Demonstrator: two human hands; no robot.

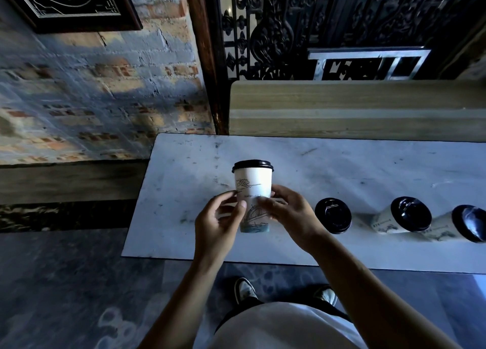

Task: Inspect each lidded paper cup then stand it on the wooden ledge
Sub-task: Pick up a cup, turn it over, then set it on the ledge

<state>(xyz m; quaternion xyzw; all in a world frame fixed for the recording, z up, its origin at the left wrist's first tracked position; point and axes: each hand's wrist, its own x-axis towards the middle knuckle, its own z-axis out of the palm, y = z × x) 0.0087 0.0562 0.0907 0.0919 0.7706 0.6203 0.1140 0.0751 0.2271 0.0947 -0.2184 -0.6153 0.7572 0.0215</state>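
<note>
Over marble table (184,164), upright lidded cup (253,188) clasped between left hand (218,217) and right hand (288,212), forearms raised.

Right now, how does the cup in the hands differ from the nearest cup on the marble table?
The held cup is lifted, gripped between the left hand and right hand; the nearest table cup stands untouched on the marble table. The held cup shows its printed side; the nearest table cup shows mostly its lid. Both have black lids.
</note>
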